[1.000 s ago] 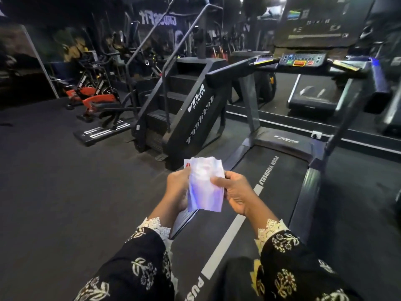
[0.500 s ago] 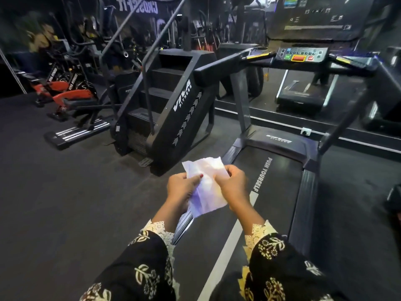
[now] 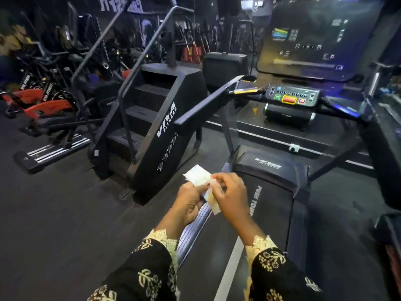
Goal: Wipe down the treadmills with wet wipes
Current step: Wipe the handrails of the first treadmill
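Note:
A black treadmill point(image 3: 269, 213) stretches ahead of me, its belt marked with a white stripe and lettering. Its console point(image 3: 293, 97) with green and red buttons sits between two handrails, the left rail point(image 3: 206, 109) slanting toward me. Both my hands are over the belt's left edge. My left hand point(image 3: 191, 200) and my right hand point(image 3: 230, 196) pinch a white wet wipe point(image 3: 198, 177), which is crumpled and partly folded between the fingers. Much of the wipe is hidden by my right hand.
A black stair-climber machine point(image 3: 156, 127) stands just left of the treadmill. Red and black exercise bikes point(image 3: 41, 103) line the far left. Dark floor point(image 3: 54, 224) spreads to my left. A second machine's edge point(image 3: 388, 170) is at the right.
The wipe, held flat and spread a second ago, is now bunched between my hands. The view has moved closer to the treadmill console and turned slightly left.

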The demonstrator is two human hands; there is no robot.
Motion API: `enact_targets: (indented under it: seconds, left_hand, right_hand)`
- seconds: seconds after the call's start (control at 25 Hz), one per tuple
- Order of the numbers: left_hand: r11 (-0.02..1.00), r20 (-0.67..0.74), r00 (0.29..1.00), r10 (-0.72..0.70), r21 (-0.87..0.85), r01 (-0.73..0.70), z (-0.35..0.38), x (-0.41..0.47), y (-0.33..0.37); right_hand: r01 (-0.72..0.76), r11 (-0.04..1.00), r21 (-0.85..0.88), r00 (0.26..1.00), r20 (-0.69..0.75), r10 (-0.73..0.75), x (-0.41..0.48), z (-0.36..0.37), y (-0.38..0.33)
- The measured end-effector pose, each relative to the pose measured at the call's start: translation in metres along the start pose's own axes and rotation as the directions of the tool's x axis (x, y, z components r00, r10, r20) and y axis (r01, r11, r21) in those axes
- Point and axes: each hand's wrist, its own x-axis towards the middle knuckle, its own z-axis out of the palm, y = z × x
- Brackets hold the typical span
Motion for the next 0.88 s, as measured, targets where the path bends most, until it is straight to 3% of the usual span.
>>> enact_targets:
  seconds: [0.16, 0.28, 0.4, 0.52, 0.68, 0.8, 0.88]
  left_hand:
    - [0.933, 0.024, 0.987, 0.159, 0.322, -0.158, 0.025, 0.003, 0.053]
    - [0.860, 0.022, 0.969, 0.245, 0.456, -0.228, 0.031, 0.018, 0.089]
    - [0.862, 0.089, 0.977, 0.192, 0.461, -0.211, 0.031, 0.038, 0.107]
    - [0.844, 0.068, 0.975, 0.213, 0.490, -0.219, 0.028, 0.079, 0.123]
    - [0.935, -0.071, 0.986, 0.150, 0.335, -0.118, 0.020, 0.150, 0.153]
    - [0.912, -0.024, 0.989, 0.144, 0.391, -0.123, 0.011, 0.197, 0.171]
    - [0.901, -0.031, 0.987, 0.160, 0.412, -0.134, 0.009, 0.223, 0.183]
  right_hand:
    - [-0.253, 0.967, -0.015, 0.929, 0.276, 0.247, 0.063, -0.021, -0.020]
    - [-0.355, 0.914, 0.195, 0.906, 0.312, 0.286, 0.094, -0.019, -0.036]
    - [-0.412, 0.827, 0.383, 0.898, 0.322, 0.299, 0.115, -0.007, -0.039]
    - [-0.398, 0.833, 0.384, 0.903, 0.325, 0.281, 0.148, 0.019, -0.024]
    - [-0.388, 0.836, 0.388, 0.914, 0.280, 0.295, 0.204, 0.063, -0.006]
    - [-0.392, 0.806, 0.443, 0.917, 0.254, 0.307, 0.241, 0.089, -0.001]
    - [-0.396, 0.784, 0.478, 0.910, 0.321, 0.263, 0.262, 0.101, 0.003]
